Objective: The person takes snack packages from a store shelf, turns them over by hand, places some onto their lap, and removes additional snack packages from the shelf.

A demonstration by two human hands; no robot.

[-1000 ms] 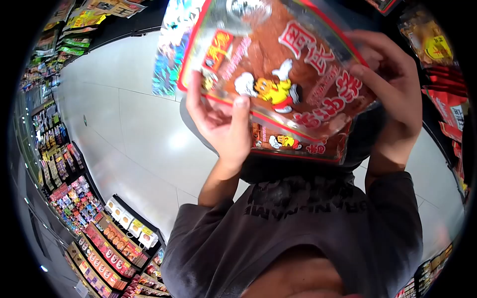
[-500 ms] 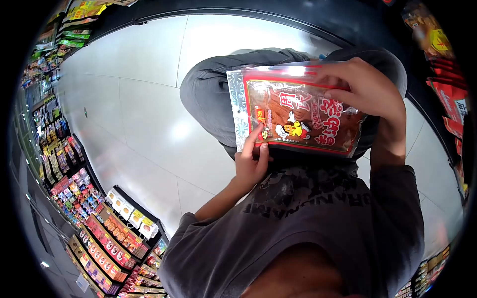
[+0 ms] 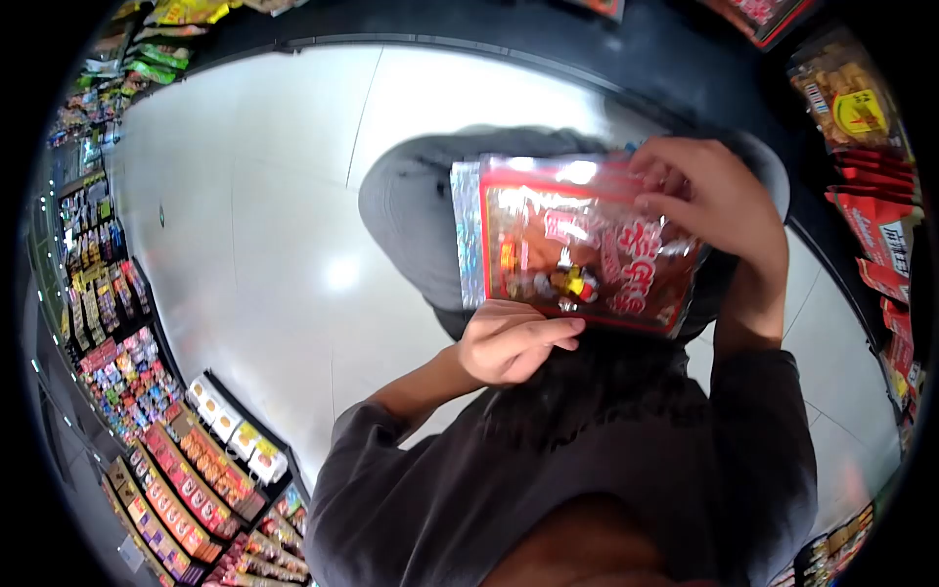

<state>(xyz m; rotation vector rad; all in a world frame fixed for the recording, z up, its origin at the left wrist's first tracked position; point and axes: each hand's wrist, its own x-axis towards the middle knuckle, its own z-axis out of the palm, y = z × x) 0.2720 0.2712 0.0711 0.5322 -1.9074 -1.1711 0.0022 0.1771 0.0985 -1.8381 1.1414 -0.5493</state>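
A clear snack packet [image 3: 587, 254] with a red border, red lettering and a cartoon figure lies across my lap, its silvery strip at the left end. Other packet edges show along its top, so it seems to lie on at least one more. My right hand [image 3: 699, 191] grips the upper right part of the packet, fingers curled over the edge. At the lower left edge, my left hand [image 3: 514, 342] is closed with its fingers together against the packet's border; its thumb side is partly hidden.
Shelves of boxed and bagged snacks [image 3: 196, 470] curve along the lower left. Red packets [image 3: 880, 235] and a yellow-labelled bag [image 3: 856, 108] hang at the right. A dark shelf edge [image 3: 469, 59] runs across the top, above the pale tiled floor [image 3: 264, 215].
The raised packet has come down flat onto my lap. My left hand has moved from the packet's face to its lower edge and closed. The view has shifted slightly.
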